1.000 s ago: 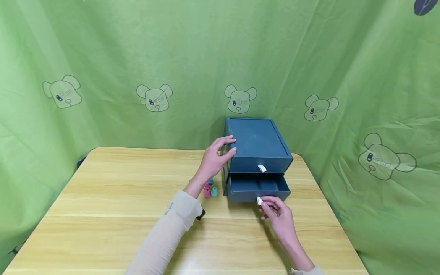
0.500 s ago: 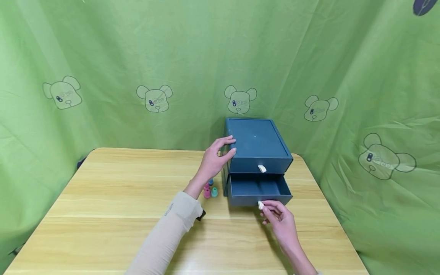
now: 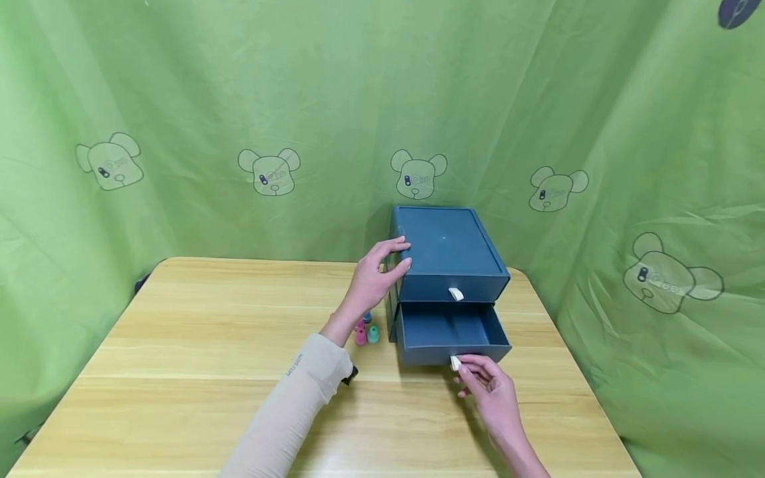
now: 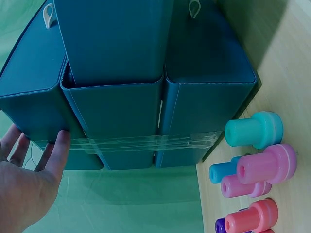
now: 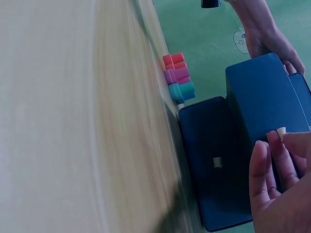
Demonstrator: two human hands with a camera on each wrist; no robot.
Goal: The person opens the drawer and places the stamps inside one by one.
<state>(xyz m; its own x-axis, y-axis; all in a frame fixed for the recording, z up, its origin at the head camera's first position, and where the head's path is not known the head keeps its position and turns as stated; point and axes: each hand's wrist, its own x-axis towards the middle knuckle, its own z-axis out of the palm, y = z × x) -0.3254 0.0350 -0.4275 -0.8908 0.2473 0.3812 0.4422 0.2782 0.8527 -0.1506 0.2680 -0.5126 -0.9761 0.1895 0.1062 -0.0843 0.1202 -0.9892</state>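
Observation:
A dark blue cabinet point(image 3: 445, 242) with three stacked drawers stands at the right of the table. Its middle drawer point(image 3: 425, 356) is pulled part way out, and no contents show inside. My right hand point(image 3: 495, 397) pinches that drawer's white pull tab point(image 5: 281, 132) between thumb and finger. At the cabinet's upper left edge my left hand point(image 3: 369, 279) rests, its fingers fairly straight against the top and side. The top drawer, with its own white tab point(image 3: 456, 294), is closed. In the right wrist view the bottom drawer point(image 5: 209, 194) is closed too.
Beside the cabinet's left side, several small peg-shaped plastic pieces stand on the wooden table point(image 3: 209, 372): teal point(image 4: 255, 130), pink point(image 4: 267, 165), coral point(image 4: 252, 217), blue and purple. Clear tape point(image 4: 155, 143) runs across the cabinet's side. A green curtain point(image 3: 335, 99) surrounds the table.
The middle drawer has slid a little further out toward the person, with my right hand moving back along with its tab. My left hand has stayed on the cabinet.

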